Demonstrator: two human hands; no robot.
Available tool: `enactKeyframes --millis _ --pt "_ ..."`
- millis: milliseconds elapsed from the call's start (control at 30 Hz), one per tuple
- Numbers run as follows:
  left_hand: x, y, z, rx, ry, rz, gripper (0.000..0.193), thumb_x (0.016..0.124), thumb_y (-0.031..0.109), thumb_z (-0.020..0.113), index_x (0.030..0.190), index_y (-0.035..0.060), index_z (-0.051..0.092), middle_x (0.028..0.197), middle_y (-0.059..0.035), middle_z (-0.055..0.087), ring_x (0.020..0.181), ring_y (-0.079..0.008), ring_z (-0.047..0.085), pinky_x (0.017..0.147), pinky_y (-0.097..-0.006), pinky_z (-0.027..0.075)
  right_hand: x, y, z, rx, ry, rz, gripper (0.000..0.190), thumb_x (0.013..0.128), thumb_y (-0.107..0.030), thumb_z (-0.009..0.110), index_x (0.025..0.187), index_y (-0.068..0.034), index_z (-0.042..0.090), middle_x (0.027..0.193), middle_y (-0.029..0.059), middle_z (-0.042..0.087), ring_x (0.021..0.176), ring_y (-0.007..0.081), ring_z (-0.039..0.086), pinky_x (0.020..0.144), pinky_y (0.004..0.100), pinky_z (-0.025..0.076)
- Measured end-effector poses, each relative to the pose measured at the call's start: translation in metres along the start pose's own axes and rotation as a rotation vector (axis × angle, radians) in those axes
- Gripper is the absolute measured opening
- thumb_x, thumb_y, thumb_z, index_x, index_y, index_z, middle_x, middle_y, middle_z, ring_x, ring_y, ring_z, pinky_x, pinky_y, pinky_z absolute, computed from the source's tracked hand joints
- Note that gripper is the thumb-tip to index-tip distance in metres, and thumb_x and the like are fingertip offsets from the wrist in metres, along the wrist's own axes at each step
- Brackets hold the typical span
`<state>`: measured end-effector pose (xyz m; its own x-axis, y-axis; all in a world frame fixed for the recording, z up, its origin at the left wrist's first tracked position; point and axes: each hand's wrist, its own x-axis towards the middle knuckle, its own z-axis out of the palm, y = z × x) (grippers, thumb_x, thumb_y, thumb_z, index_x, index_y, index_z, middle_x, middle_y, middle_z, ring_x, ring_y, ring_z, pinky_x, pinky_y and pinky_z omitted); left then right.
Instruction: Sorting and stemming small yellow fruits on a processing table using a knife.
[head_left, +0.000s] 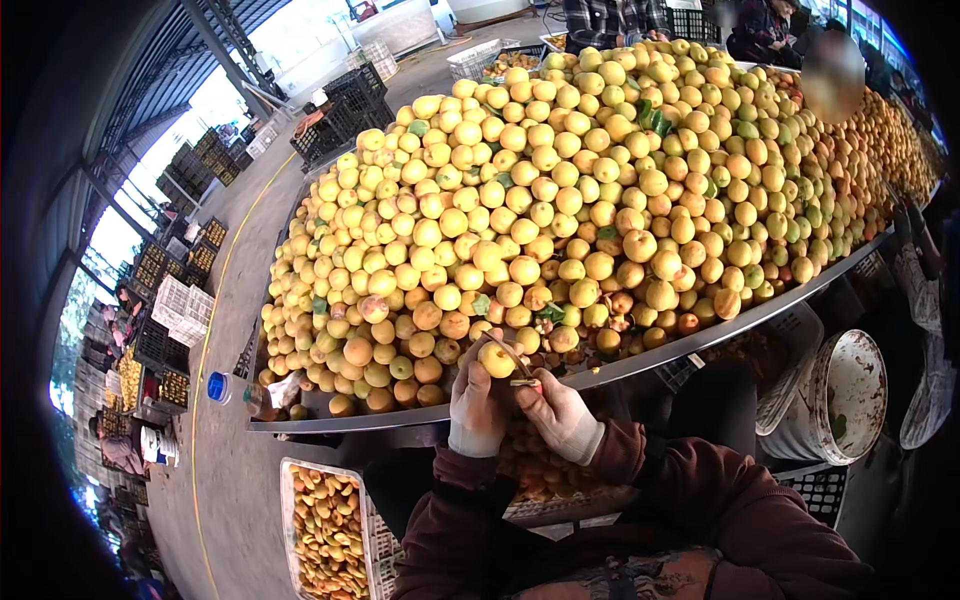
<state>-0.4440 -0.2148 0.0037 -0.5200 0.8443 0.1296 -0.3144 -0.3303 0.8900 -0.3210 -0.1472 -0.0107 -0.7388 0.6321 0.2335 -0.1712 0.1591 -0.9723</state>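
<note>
My left hand (477, 409), in a pale glove, holds a yellow apricot (496, 361) just above the front edge of a metal-rimmed table (637, 366). In my gloved right hand (564, 421) is a small knife (527, 382) with a thin curved blade against the fruit's right side. Whether the blade has cut into the flesh cannot be made out. Right behind both hands rises a large heap of whole apricots (487, 255), yellow to orange, with some green leaves among them. Below my hands, partly hidden by my forearms, lies a crate of apricot pieces (540, 480).
A white crate of apricot halves (328, 532) stands on the floor at lower left. At right is a stained white bucket (855, 397). A blue-lidded jar (225, 388) sits near the table's left corner. Black crates (352, 109) are stacked beyond. Other people work across the table.
</note>
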Motion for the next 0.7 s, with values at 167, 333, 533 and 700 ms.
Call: enactKeyframes --millis 167,333,533,700 --pt "-0.002 -0.013 0.017 0.155 0.038 -0.01 0.063 0.099 0.053 0.04 0.131 -0.0008 0.047 0.119 -0.0092 0.059 0.106 -0.0188 0.057 0.093 -0.0329 0.046 -0.003 0.012 -0.003 -0.092 0.093 0.041 0.034 0.096 -0.033 0.053 0.107 -0.002 0.047 0.086 0.0257 0.063 0.087 0.0474 0.06 0.066 0.0441 0.049" --pt "0.011 -0.009 0.019 0.614 0.039 0.385 0.057 0.098 0.036 0.055 0.136 -0.0041 0.041 0.127 -0.0115 0.054 0.114 -0.0179 0.052 0.097 -0.0306 0.042 0.005 0.015 -0.016 -0.255 0.034 -0.008 0.033 0.094 -0.029 0.054 0.107 -0.001 0.042 0.079 0.0255 0.062 0.079 0.0456 0.061 0.061 0.0471 0.049" --pt "0.006 -0.019 0.002 0.624 0.072 0.226 0.043 0.101 0.025 0.047 0.132 -0.0045 0.046 0.118 -0.0136 0.058 0.107 -0.0223 0.055 0.092 -0.0328 0.044 0.011 0.026 -0.016 -0.527 0.052 -0.018 0.032 0.089 -0.025 0.058 0.102 -0.003 0.041 0.071 0.0208 0.063 0.068 0.04 0.063 0.058 0.0466 0.05" --pt "-0.001 -0.018 -0.001 1.041 0.003 0.427 0.029 0.098 0.001 0.045 0.125 -0.0079 0.049 0.106 -0.0179 0.064 0.083 -0.0244 0.063 0.074 -0.0322 0.051 0.015 0.025 -0.018 -0.661 -0.039 0.066 0.033 0.091 -0.029 0.057 0.103 -0.002 0.042 0.072 0.0211 0.063 0.069 0.0396 0.064 0.058 0.0468 0.05"
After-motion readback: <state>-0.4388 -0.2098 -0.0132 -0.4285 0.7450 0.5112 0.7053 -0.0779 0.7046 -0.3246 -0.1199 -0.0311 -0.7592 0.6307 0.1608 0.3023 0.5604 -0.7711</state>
